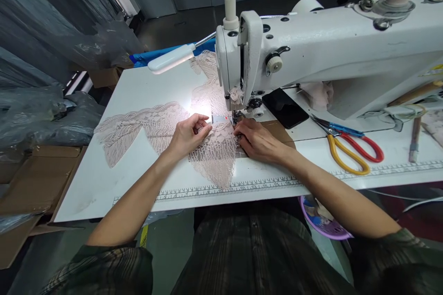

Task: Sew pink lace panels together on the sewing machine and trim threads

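In the head view, a pale pink openwork lace panel (207,147) is being spread flat on the white counter (104,179), its far end running under the presser foot of the white industrial sewing machine (311,50). The left hand (188,134) is being pressed on the lace just left of the needle, fingers curled and pinching a fold of it. The right hand (258,140) is being laid flat on the lace just in front of the foot, fingertips bearing down, nothing enclosed. The lace is judged light, limp and easily snagged or stretched, so it is best taken flat under the fingertips near the seam, not pulled by its scalloped edge. Open room is lying to the left; to the right, yellow- and red-handled scissors (349,147) and a black phone (285,108) are crowding the counter, well apart from the printed ruler edge (224,190).
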Motion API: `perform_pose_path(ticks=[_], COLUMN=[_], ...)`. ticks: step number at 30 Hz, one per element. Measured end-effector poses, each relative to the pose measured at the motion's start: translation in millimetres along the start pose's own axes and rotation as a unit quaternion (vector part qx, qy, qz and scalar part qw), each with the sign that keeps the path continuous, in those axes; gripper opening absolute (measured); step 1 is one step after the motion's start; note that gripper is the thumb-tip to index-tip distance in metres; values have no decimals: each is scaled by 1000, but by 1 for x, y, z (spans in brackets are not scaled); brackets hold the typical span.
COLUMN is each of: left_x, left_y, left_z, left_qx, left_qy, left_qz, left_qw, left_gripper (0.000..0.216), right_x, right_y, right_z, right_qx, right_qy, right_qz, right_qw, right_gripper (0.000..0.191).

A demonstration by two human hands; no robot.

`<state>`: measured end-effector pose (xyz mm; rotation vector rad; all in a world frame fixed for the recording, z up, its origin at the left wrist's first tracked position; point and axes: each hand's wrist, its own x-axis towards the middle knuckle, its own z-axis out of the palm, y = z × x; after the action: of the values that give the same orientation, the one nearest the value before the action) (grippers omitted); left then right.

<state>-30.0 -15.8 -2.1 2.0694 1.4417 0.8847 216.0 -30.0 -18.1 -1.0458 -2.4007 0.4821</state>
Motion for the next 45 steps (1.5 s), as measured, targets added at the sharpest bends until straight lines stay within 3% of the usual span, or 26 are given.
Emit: perform_pose_path(ticks=[9, 18, 22, 26, 28, 30, 32, 34, 38, 45], left_x=[-1, -1, 1, -6, -18, -33, -48, -60, -67, -68], left_y=[-2, -5, -9, 1, 13, 26, 35, 38, 29, 26], left_z=[-7, -9, -9, -10, -10, -12, -14, -15, -16, -14], left_qx=[-97, -78, 9, 200, 198, 129, 76, 55, 39, 14], left_qy=[-34, -57, -28, 31, -13, -112, -197, -234, -216, -183], left_qz=[-56, -50, 13, 190, 289, 350, 349, 319, 300, 292], left_qw=[993, 994, 999, 961, 937, 921, 913, 917, 928, 939], left_gripper=[33, 31, 31, 21, 13, 11, 17, 18, 10, 11], right_x=[-1, -4, -4, -2, -3, -4, -5, -5, 0, 1], right_y=[7, 15, 13, 12, 14, 19, 24, 28, 25, 14], right_z=[-3, -2, 1, 1, -1, -4, -6, -7, -4, -1], right_qx=[73, 78, 54, 40, 51, 64, 63, 48, -1, -9], right_qy=[25, 37, 33, 24, 27, 36, 43, 36, 11, 43], right_qz=[8, -51, -55, -42, -43, -37, -34, -53, -94, -49], right_qw=[997, 995, 997, 998, 997, 997, 996, 997, 995, 998], right_gripper=[32, 36, 36, 35, 34, 36, 38, 38, 35, 36])
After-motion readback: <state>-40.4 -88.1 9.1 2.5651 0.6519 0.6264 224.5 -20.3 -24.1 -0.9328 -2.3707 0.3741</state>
